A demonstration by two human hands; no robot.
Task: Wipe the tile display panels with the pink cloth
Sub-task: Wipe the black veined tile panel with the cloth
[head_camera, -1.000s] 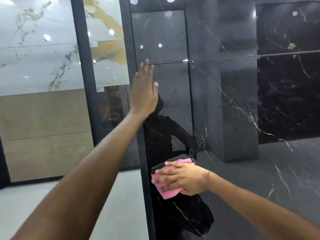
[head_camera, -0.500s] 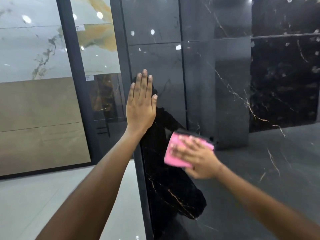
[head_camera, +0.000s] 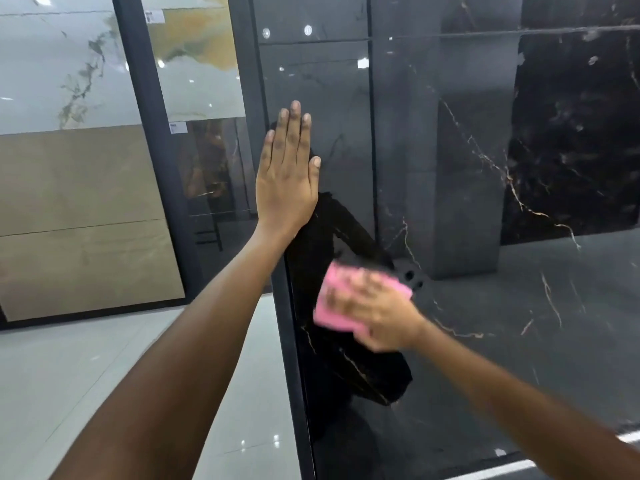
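The left hand (head_camera: 287, 174) lies flat, fingers straight and together, palm against the glossy black marble display panel (head_camera: 450, 168) right at its left edge, partly over the dark metal frame post (head_camera: 294, 375) that borders it. Lower and to the right, the right hand (head_camera: 377, 313) presses the pink cloth (head_camera: 332, 306) against the same panel; hand and cloth are motion-blurred, so whether the fingers lie straight over the cloth or curl round it cannot be told. The cloth sits near the panel's left edge, just right of the post, below the left hand and apart from it.

The panel carries thin gold-white veins and a horizontal joint line high up; the wiper's dark reflection shows in it around the cloth. To the right the black surface runs on to the picture's edge.

Left of the post stand further panels: a white marble one with grey-green veins (head_camera: 62, 64) above a beige one (head_camera: 79, 209), then a second dark post (head_camera: 152, 133) and a white-and-ochre panel (head_camera: 201, 57). Two small white labels (head_camera: 154, 16) sit on these panels, their print too small to read. Pale glossy floor tiles (head_camera: 86, 375) spread below at left
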